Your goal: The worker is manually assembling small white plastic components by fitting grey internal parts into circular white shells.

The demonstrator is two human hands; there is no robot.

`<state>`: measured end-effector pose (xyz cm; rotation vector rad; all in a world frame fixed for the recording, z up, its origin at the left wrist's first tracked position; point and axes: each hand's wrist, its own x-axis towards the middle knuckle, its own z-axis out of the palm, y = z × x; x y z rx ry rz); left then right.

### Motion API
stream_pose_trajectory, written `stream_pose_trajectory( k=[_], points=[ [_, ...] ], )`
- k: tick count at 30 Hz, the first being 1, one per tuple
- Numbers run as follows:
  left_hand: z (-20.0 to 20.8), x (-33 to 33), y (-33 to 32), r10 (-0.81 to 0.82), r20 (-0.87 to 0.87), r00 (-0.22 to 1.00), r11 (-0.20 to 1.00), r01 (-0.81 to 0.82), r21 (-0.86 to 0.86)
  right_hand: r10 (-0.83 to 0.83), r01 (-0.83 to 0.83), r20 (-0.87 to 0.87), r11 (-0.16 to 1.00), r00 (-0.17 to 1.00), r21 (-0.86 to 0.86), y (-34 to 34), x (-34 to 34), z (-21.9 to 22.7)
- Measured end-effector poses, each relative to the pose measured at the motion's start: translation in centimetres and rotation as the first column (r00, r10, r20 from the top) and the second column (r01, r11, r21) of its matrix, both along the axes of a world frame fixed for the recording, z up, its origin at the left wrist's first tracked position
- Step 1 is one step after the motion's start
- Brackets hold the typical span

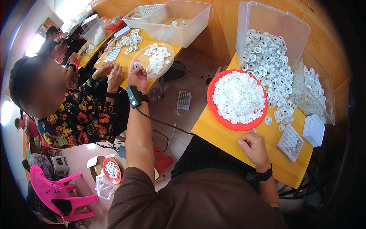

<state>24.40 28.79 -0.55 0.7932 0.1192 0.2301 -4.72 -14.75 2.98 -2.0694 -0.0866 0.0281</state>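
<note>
My left hand point(138, 77) is stretched out to the neighbouring table, its fingers closed on a small white ring-shaped plastic part point(136, 65). It is at the near rim of a clear round tray point(170, 65) with small white pieces point(157, 59) on it. My right hand point(254, 149) rests on the edge of my yellow table point(207, 124), fingers curled in; whether anything is between them is hidden. In front of it stands a red round tray point(214, 113) heaped with small white plastic pieces point(239, 97). Beyond lie many white ring parts point(268, 57), spilling from a tipped clear bin point(284, 19).
Right of my hand are a white slotted tray point(290, 143) and stacked white trays point(313, 130). A person in a flowered shirt point(82, 118) works at the left table. A large clear bin point(173, 23) stands there. A pink chair point(49, 191) and a red dish point(119, 177) are lower left.
</note>
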Motion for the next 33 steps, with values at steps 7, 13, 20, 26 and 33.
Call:
stream_pose_trajectory(
  k=[7, 13, 20, 26, 33],
  points=[
    [0.3, 0.0, -0.4, -0.007, 0.021, 1.000, 0.999, 0.006, 0.047, 0.014, -0.014, 0.003, 1.000, 1.000, 0.001, 0.0, 0.2, -0.1],
    [0.5, -0.2, -0.4, -0.003, 0.019, 1.000, 0.999, 0.002, 0.045, 0.017, -0.017, -0.011, 1.000, 1.000, -0.001, -0.2, 0.3, -0.3],
    [-0.1, -0.1, -0.1, -0.035, 0.005, 0.999, 0.997, 0.035, 0.066, 0.021, -0.021, -0.013, 1.000, 1.000, -0.005, -0.2, 0.2, -0.1],
    [0.1, -0.2, -0.8, -0.033, 0.005, 0.999, 0.998, 0.033, 0.050, 0.049, -0.048, 0.026, 0.999, 0.998, -0.022, -0.2, 0.2, 0.2],
    [3.0, -2.1, -3.6, -0.051, -0.007, 0.999, 0.991, 0.051, 0.123, 0.043, -0.043, -0.015, 0.999, 0.999, -0.017, -0.4, 0.4, 0.2]
  ],
)
